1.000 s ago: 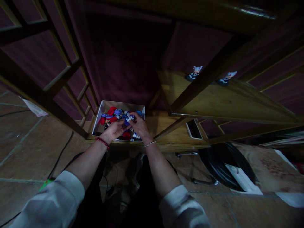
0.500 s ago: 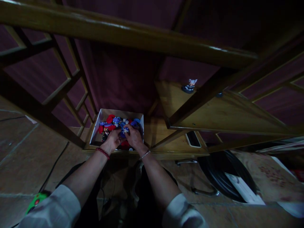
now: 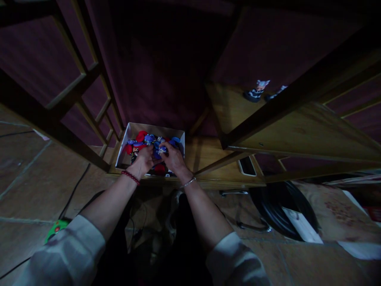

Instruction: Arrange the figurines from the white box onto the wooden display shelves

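A shallow open box (image 3: 121, 155) with pale walls stands on the low wooden shelf, holding several small red, blue and black figures. My right hand (image 3: 173, 158) is in the box's right part, its fingers closed round a small blue and white figure (image 3: 162, 150). Beside it, my left hand (image 3: 145, 159) reaches in over the figures, with its fingertips near that same figure. Whether the left fingers grip anything is hidden. A red bead bracelet circles my left wrist and a thin silvery one my right.
Two small figurines (image 3: 255, 92) stand on the higher shelf at right, one partly behind a dark wooden bar. A phone-like object (image 3: 247, 166) lies on the low shelf (image 3: 205, 157). Lattice woodwork rises at left. A round black seat (image 3: 282, 210) is at lower right.
The view has shifted, so the box appears higher and a second figurine shows more. Both hands remain in the box, and the right still holds the blue and white figure.
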Motion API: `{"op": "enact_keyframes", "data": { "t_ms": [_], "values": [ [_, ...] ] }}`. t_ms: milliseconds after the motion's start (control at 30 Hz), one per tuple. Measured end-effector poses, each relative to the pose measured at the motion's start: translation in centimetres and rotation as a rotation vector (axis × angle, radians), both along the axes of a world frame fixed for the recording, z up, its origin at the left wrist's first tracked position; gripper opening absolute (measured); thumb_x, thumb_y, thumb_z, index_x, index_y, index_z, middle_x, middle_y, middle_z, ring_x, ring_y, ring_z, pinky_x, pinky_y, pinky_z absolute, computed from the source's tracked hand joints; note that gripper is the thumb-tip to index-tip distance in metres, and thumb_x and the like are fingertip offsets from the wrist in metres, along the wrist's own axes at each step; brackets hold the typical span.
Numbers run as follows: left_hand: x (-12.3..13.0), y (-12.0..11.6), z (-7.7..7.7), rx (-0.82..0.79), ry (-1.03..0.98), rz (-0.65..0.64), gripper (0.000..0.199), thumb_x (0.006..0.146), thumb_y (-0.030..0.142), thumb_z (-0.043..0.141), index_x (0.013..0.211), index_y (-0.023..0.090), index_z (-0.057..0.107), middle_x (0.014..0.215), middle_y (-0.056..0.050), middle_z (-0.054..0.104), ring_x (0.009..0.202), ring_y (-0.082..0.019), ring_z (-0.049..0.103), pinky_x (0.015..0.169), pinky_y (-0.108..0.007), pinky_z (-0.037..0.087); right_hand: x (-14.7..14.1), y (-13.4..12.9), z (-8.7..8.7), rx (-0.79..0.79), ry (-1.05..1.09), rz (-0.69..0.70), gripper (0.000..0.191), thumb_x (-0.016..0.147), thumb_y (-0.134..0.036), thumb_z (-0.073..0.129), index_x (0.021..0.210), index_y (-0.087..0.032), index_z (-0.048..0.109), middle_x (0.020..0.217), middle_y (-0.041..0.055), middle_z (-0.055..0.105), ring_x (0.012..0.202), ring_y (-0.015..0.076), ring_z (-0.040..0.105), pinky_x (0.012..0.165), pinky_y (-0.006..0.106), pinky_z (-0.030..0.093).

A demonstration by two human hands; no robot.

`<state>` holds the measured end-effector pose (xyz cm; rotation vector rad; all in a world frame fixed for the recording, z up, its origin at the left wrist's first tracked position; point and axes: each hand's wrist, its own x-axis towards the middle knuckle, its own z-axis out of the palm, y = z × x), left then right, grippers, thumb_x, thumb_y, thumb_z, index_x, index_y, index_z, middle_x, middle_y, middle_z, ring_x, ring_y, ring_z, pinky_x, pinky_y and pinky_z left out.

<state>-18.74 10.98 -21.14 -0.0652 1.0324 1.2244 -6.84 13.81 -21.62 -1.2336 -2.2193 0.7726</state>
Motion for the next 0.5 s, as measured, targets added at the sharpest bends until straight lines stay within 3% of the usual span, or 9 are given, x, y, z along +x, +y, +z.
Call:
{"op": "enact_keyframes", "data": {
  "t_ms": [133, 500],
  "values": [
    [-0.32, -0.14, 0.22, 0.043, 0.106, -0.038, 0.024, 0.086, 0.022, 0.034, 0.073, 0.015, 0.054, 0.057, -0.002, 0.059, 0.052, -0.013, 0.057, 0.066, -0.034, 0.052, -0.21, 0.1, 0.25, 0.01, 0.04, 0.003, 0.03, 0.074, -0.012, 0.052, 0.101, -0.024, 0.053, 0.095, -0.0003, 0.062, 0.084, 0.0152, 0.057, 0.081, 0.028, 0.044],
    [0.11, -0.16, 0.51, -0.003, 0.101, 0.015, 0.022, 0.085, 0.021, 0.038, 0.07, 0.016, 0.053, 0.053, 0.0, 0.053, 0.053, -0.013, 0.055, 0.067, -0.031, 0.051, -0.34, 0.11, -0.26, 0.094, -0.031, 0.044, 0.03, 0.074, -0.007, 0.046, 0.101, -0.021, 0.052, 0.092, 0.0029, 0.061, 0.086, 0.0172, 0.057, 0.082, 0.03, 0.042]
  ]
}}
